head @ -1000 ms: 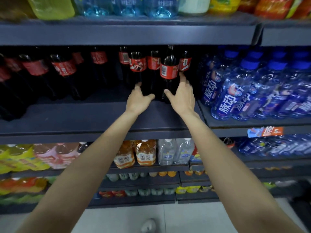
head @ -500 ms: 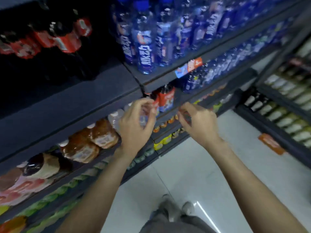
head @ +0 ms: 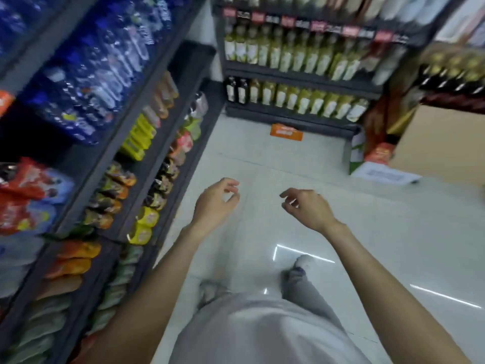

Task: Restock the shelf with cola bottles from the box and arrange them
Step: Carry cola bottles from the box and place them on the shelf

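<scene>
- A pale tiled floor (head: 328,206) fills the middle of the view, with a dark shelf unit (head: 126,143) of blue-labelled bottles and snacks on the left.
- A brown cardboard box (head: 441,145) stands at the right edge; whether it holds the cola bottles cannot be told, and none are seen clearly.
- The step in hand is judged to be a return for more stock.
- The left hand (head: 214,203) and right hand (head: 305,207) are held apart over the floor, fingers loosely curled, nothing held.
- A reach into the box is called for next.
</scene>
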